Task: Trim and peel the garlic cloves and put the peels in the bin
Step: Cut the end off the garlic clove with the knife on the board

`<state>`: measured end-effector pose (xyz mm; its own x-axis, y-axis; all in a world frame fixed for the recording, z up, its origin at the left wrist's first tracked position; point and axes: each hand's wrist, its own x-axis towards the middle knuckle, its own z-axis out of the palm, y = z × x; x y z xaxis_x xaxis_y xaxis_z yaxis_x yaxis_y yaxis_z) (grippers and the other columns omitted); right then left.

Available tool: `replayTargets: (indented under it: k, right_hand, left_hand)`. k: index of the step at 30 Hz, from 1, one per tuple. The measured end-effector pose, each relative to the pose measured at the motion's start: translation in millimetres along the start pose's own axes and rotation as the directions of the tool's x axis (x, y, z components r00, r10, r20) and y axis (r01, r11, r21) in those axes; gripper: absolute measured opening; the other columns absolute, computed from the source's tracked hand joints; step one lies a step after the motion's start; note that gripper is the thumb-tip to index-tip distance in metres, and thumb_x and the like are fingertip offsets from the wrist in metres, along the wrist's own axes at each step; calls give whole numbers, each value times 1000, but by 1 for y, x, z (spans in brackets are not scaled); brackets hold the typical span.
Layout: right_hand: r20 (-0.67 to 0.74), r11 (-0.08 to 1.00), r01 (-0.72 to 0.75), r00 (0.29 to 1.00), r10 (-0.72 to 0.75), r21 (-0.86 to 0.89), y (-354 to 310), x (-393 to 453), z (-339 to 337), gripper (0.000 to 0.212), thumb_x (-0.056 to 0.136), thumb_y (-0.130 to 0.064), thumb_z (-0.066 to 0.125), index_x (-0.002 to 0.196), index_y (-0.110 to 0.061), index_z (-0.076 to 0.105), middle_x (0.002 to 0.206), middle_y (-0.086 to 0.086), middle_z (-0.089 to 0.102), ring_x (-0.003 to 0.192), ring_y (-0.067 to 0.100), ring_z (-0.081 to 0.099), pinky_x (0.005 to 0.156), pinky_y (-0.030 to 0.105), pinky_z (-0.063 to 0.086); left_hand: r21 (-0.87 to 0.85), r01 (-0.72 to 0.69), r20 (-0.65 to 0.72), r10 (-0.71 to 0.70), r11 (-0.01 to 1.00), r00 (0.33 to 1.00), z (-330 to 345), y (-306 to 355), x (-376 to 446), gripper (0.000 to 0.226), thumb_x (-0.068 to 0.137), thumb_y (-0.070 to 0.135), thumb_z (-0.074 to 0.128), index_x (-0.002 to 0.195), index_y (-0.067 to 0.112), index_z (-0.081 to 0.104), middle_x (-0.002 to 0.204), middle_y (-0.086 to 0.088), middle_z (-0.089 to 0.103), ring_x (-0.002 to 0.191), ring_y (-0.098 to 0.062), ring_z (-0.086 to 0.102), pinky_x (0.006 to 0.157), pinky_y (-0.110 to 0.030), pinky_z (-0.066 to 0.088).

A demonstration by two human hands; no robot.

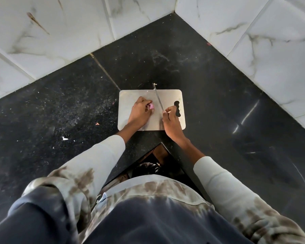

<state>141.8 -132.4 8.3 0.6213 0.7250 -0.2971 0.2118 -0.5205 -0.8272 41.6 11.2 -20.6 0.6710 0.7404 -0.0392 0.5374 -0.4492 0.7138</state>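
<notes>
Head view: left hand (139,111) pins garlic clove (151,106), right hand (172,123) holds knife (157,98).

Bright, even daylight throughout, coming mostly from the right. Sharp white glare streaks on the polished black counter (245,118) at the right, with a softer sheen lower down. Washed-out highlights on the marble wall tiles (280,50), close to overexposed on the right side. Dull, diffuse reflections on the steel cutting board (169,97), only a faint shadow under the hands. Deep darkness in the gap below the counter corner. Strong wide-angle distortion: straight tile joints and counter edges splayed outward toward the corners. Crisp focus at centre; soft, smeared blur on the sleeves (74,176) and clothing along the bottom edge.
</notes>
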Motion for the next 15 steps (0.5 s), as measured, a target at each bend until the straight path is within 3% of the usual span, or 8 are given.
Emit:
replayTargets:
  k: [2, 6, 15]
  right_hand:
    - [2, 1000, 10, 1000, -10, -4, 1, 0, 3, 13, 113, -26, 37, 122, -17, 35, 87, 8, 61, 75, 27, 63, 69, 54, 52]
    - [7, 998, 37, 999, -37, 43, 4, 1, 8, 16, 112, -24, 39, 128, -22, 37, 72, 2, 54, 63, 19, 53, 61, 43, 43]
    - [2, 994, 29, 1000, -29, 104, 11, -1, 17, 12, 112, -27, 40, 123, -30, 39, 82, 30, 60, 65, 26, 54, 59, 41, 43]
  left_hand:
    - [-7, 18, -27, -18, 1000, 999, 0, 2, -1, 38, 100, 18, 73, 137, 12, 69, 138, -6, 66, 122, -21, 65, 110, -34, 54]
    - [-46, 69, -62, -71, 997, 996, -1, 8, -3, 31, 99, 15, 74, 130, 16, 70, 135, -3, 69, 119, -17, 66, 105, -25, 52]
    - [-119, 125, -122, -139, 985, 983, 3, 4, 0, 19, 98, 19, 77, 117, 15, 77, 122, 0, 75, 109, -12, 68, 100, -30, 59]
